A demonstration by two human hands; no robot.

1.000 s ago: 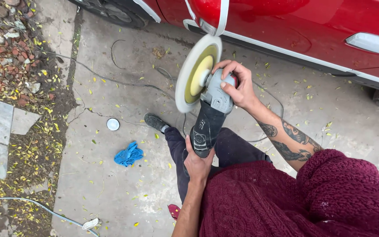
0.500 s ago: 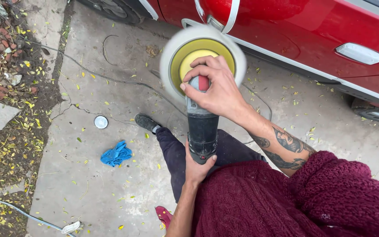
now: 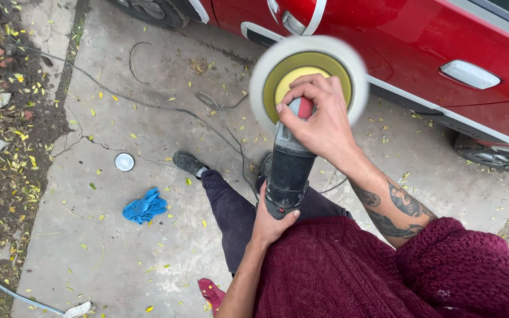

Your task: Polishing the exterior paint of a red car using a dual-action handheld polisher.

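Seen from above, a person in a knitted maroon sweater (image 3: 348, 271) stands on a grey concrete slab (image 3: 119, 259) strewn with small yellow leaves. A glossy red car body (image 3: 419, 53) closes off the top of the view from twelve to three o'clock, with a silver door handle (image 3: 470, 73) at two o'clock. A strip of dirt, leaves and brick rubble (image 3: 1, 176) edges the slab along the nine o'clock side. Most open concrete lies between seven and eleven o'clock.

At the centre, both hands hold a handheld electric polishing machine with a dark grey and black barrel body (image 3: 287, 176). Its round pad (image 3: 307, 76), white at the rim with a yellow-green backing, points toward twelve o'clock, near the car's lower panel; whether it touches the paint cannot be told. The rim looks blurred.

The right hand (image 3: 319, 121), on a tattooed forearm, has its fingers curled fully closed over the machine's head and a red part there. The left hand (image 3: 272, 221) wraps the rear end of the barrel from below, fingers closed around it.

A thin dark cable (image 3: 148, 106) snakes over the concrete from ten o'clock toward the feet. A small round white lid (image 3: 124, 161) lies at nine o'clock, and a crumpled blue cloth (image 3: 144, 207) just below it, apart. A dark shoe (image 3: 188, 163) sits between them and the machine.
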